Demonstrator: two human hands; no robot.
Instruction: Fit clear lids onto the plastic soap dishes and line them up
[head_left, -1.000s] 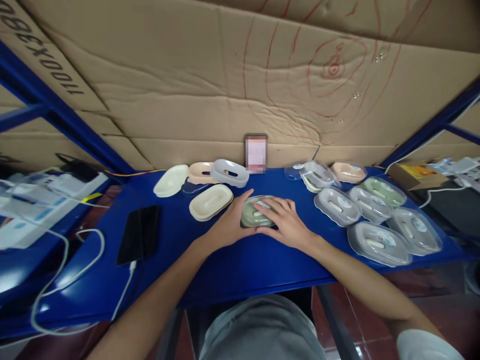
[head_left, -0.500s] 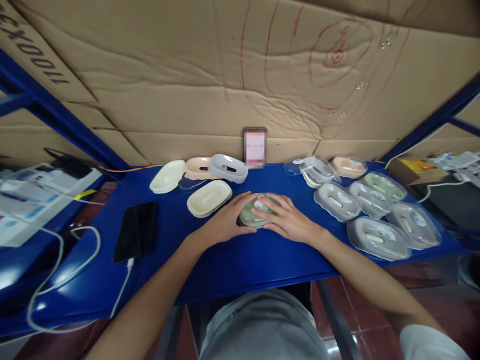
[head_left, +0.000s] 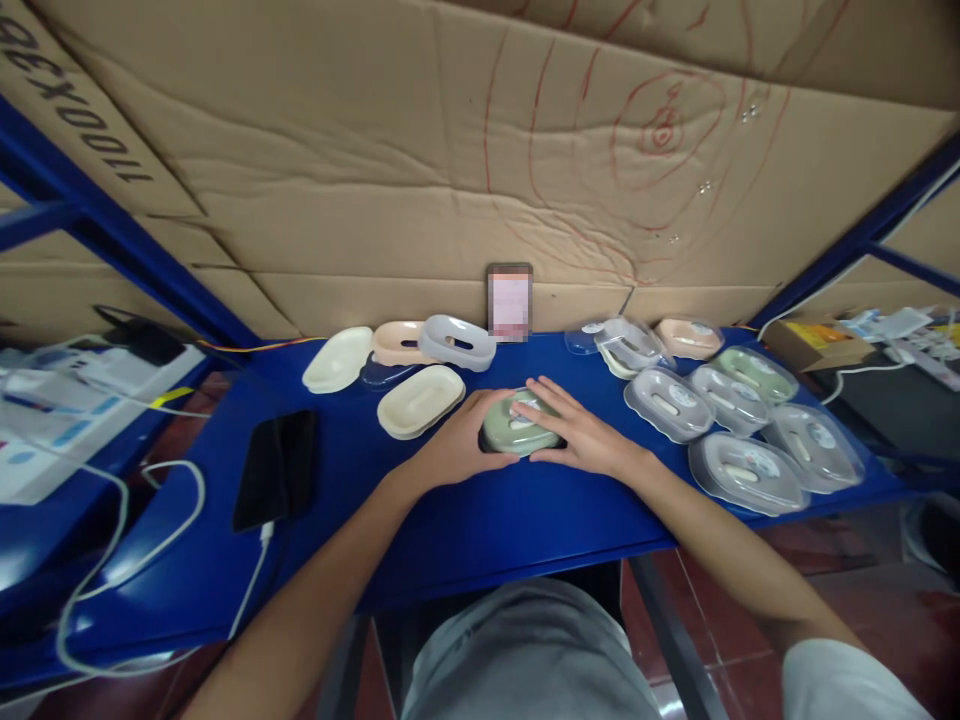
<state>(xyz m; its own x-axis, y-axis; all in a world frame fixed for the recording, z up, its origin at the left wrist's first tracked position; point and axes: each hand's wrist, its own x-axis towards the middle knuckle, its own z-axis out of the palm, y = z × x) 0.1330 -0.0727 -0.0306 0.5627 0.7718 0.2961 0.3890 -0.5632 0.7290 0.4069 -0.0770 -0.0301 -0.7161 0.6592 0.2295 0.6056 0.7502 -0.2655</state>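
Observation:
A green soap dish [head_left: 517,432] with a clear lid and a round sticker lies at the middle of the blue table. My left hand [head_left: 465,440] wraps its left end, thumb along the near side. From the right, my right hand [head_left: 574,425] grips the other end, with fingers over the lid and thumb at the near edge. To the left, a cream soap dish tray [head_left: 421,400] lies close to my left hand. Behind it are a grey slotted tray [head_left: 459,342], a peach tray [head_left: 390,343] and another cream tray [head_left: 337,360].
Several lidded soap dishes, among them a grey one [head_left: 669,403] and a green one [head_left: 757,374], cover the right side. A black phone [head_left: 275,470] on a white cable lies left. Another phone [head_left: 510,303] leans on the cardboard wall [head_left: 360,150].
My right hand's fingers have shifted right across the lid, so more of the green soap dish shows. My left hand keeps its hold. The camera view has tilted slightly.

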